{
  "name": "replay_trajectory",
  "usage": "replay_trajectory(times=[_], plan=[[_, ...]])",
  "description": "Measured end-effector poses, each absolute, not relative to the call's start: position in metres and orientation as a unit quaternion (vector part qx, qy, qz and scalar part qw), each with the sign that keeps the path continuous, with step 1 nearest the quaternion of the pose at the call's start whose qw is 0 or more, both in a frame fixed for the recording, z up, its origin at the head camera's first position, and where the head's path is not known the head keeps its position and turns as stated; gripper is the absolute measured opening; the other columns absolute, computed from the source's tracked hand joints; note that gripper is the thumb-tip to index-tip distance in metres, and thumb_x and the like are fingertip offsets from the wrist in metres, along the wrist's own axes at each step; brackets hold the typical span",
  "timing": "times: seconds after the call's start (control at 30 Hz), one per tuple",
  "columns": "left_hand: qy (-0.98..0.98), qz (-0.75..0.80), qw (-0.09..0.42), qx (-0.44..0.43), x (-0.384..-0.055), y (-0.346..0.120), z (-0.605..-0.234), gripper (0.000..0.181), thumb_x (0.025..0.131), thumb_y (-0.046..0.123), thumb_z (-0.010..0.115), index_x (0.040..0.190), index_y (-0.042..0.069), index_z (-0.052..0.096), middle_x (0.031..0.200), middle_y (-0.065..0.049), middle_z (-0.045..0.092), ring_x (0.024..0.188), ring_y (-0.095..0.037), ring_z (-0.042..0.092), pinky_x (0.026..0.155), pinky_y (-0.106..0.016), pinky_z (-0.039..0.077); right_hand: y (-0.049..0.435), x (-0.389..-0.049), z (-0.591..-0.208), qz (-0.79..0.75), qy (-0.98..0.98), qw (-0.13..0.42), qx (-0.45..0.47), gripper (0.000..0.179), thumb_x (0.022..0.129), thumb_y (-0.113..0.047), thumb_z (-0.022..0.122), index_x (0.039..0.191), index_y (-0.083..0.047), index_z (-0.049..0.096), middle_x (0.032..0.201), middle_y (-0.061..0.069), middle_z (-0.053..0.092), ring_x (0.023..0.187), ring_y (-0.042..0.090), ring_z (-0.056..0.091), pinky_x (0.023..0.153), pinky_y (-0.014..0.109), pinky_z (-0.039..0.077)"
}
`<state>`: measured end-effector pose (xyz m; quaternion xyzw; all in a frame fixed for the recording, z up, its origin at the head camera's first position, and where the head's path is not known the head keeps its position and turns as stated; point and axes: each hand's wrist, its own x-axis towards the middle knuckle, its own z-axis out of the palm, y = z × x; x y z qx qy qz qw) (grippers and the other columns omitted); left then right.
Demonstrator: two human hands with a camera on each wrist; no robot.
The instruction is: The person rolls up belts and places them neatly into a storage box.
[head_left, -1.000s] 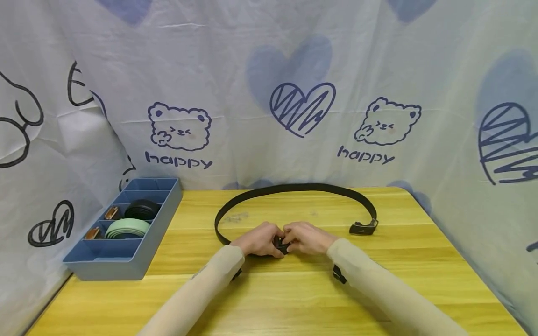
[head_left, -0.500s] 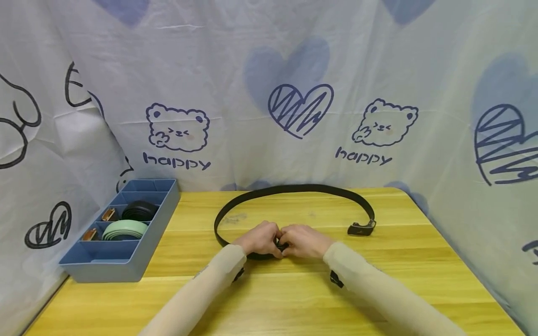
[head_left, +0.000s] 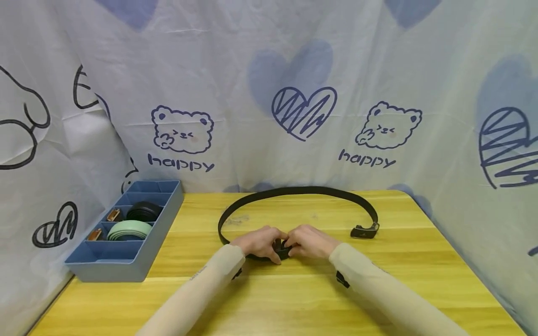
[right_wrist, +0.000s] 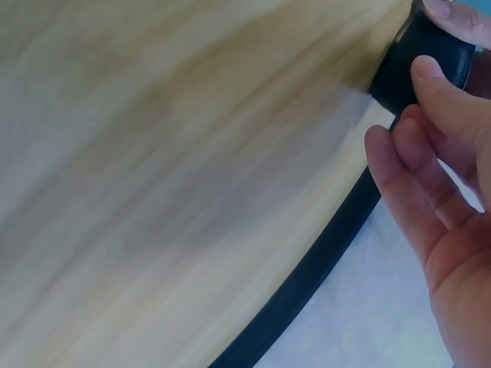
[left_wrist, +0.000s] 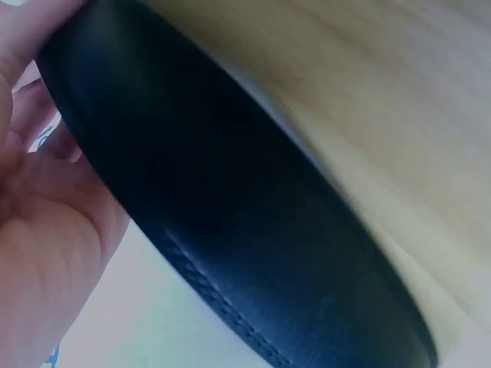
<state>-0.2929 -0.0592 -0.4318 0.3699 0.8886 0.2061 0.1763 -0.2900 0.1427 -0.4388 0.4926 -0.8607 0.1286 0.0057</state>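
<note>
A black leather belt (head_left: 296,190) stands on its edge on the wooden table in a wide arc. Its buckle (head_left: 364,232) lies at the right end. At the near end, my left hand (head_left: 258,242) and right hand (head_left: 311,241) hold the curled tip (head_left: 282,252) between them. In the left wrist view, stitching runs along the edge of the strap (left_wrist: 230,199), and my left fingers (left_wrist: 46,130) go behind it. The right wrist view shows my right thumb (right_wrist: 439,88) pressed on the curled part (right_wrist: 406,65), the lower fingers loosely bent.
A blue-grey divided tray (head_left: 109,271) stands at the table's left side. It holds a rolled black belt (head_left: 145,211) and a rolled light green belt (head_left: 131,228), each beside a gold-brown buckle. Printed white cloth (head_left: 252,158) hangs behind the table and along both sides.
Both hands stay at the belt's near end while their fingers shift. They met closely half a second ago; now a little more of the curled tip shows between them.
</note>
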Motion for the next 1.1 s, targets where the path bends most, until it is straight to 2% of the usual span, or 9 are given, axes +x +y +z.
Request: replay_trajectory(times=[0.3,0.47,0.57,0.77,0.97,1.1], plan=[[0.886,0.219,0.144,0.383,-0.299,-0.055,-0.440,0.025,0.077,0.019,0.085,0.100,0.023,0.075,0.090,0.011,0.071,0.074,0.000,0.060,0.069,-0.017,0.050,0.147,-0.292,-0.440,0.138,-0.858,-0.017,0.495,0.016,0.086,-0.021,0.076,0.100,-0.016,0.078,0.093,-0.004,0.072,0.082,0.002,0.063,0.075,0.019,0.052],[0.889,0.236,0.139,0.367,-0.299,-0.053,-0.437,0.022,0.075,0.018,0.086,0.095,0.021,0.077,0.088,0.009,0.072,0.072,-0.001,0.061,0.068,-0.018,0.050,0.143,-0.289,-0.438,0.143,-0.871,-0.024,0.470,0.015,0.086,-0.031,0.076,0.095,-0.018,0.077,0.084,-0.008,0.065,0.070,0.000,0.055,0.065,0.018,0.047],[0.894,0.241,0.128,0.355,-0.297,-0.051,-0.435,0.018,0.074,0.017,0.087,0.088,0.019,0.077,0.081,0.010,0.071,0.067,-0.002,0.059,0.064,-0.018,0.049,0.140,-0.286,-0.437,0.145,-0.880,-0.026,0.452,0.015,0.087,-0.035,0.074,0.092,-0.020,0.075,0.081,-0.008,0.060,0.066,0.001,0.048,0.061,0.018,0.043],[0.914,0.231,0.103,0.317,-0.291,-0.043,-0.435,0.014,0.071,0.019,0.089,0.078,0.018,0.077,0.066,0.011,0.066,0.055,-0.004,0.054,0.054,-0.019,0.044,0.142,-0.282,-0.439,0.130,-0.884,-0.010,0.450,0.012,0.090,-0.030,0.071,0.096,-0.020,0.076,0.081,-0.006,0.053,0.067,0.003,0.041,0.062,0.019,0.037],[0.916,0.221,0.098,0.320,-0.289,-0.042,-0.436,0.016,0.073,0.024,0.088,0.082,0.018,0.077,0.067,0.011,0.066,0.055,-0.004,0.053,0.053,-0.018,0.042,0.146,-0.282,-0.439,0.130,-0.879,0.003,0.460,0.013,0.090,-0.028,0.071,0.098,-0.021,0.078,0.079,-0.008,0.048,0.067,0.004,0.038,0.062,0.019,0.035],[0.903,0.224,0.140,0.339,-0.289,-0.049,-0.434,0.019,0.078,0.022,0.085,0.092,0.018,0.075,0.075,0.010,0.066,0.060,-0.005,0.050,0.057,-0.019,0.039,0.148,-0.284,-0.438,0.139,-0.872,-0.018,0.469,0.015,0.090,-0.029,0.071,0.100,-0.021,0.078,0.081,-0.008,0.049,0.068,0.004,0.041,0.064,0.019,0.037]])
